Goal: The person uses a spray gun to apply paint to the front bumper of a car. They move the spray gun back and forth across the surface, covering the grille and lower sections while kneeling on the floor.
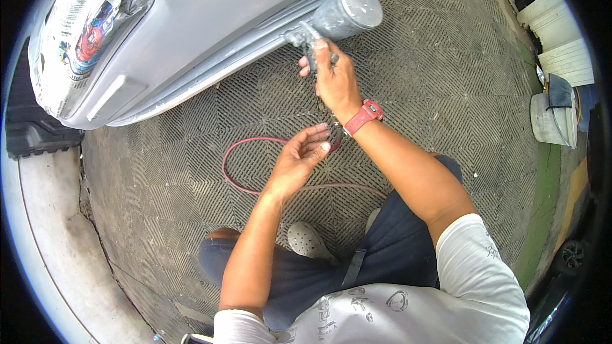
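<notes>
My right hand (335, 79), with a red watch at its wrist, grips a grey spray gun (309, 41) whose cylindrical metal cup (352, 9) tilts toward the right. The gun is beside the lower edge of a silver-grey car body panel (197, 13). Below it, my left hand (302, 156) has its curled fingers on a red air hose (255, 138) near the dark fitting under the gun's handle. The hose loops across the floor between me and the panel.
Printed paper (95, 28) masks the panel's left part. Ribbed mats (446, 83) cover the floor, with a concrete strip (54, 229) at left. A grey bucket (551, 124) and white boards (558, 32) stand at right. My knees and shoes are below.
</notes>
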A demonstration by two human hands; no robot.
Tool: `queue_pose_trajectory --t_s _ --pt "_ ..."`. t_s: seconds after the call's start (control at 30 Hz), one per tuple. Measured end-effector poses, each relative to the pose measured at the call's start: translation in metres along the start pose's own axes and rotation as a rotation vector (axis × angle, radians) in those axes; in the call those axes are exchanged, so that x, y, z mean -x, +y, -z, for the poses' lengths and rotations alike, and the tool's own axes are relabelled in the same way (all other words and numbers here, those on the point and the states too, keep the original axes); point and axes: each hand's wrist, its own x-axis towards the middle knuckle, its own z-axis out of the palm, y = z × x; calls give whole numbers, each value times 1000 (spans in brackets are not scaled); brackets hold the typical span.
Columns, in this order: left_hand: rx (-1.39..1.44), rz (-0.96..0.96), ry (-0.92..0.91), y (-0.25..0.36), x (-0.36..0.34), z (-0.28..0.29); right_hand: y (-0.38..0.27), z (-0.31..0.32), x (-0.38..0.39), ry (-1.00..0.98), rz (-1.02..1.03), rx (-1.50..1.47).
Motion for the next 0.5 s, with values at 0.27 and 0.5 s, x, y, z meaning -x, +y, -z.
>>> queue_pose_trajectory --t_s 0.27,0.5 --pt "-4 -3 0 1 1 0 -11 46 -39 327 5 9" --pt "4 -10 24 1 4 4 -34 91 -64 631 70 -13"
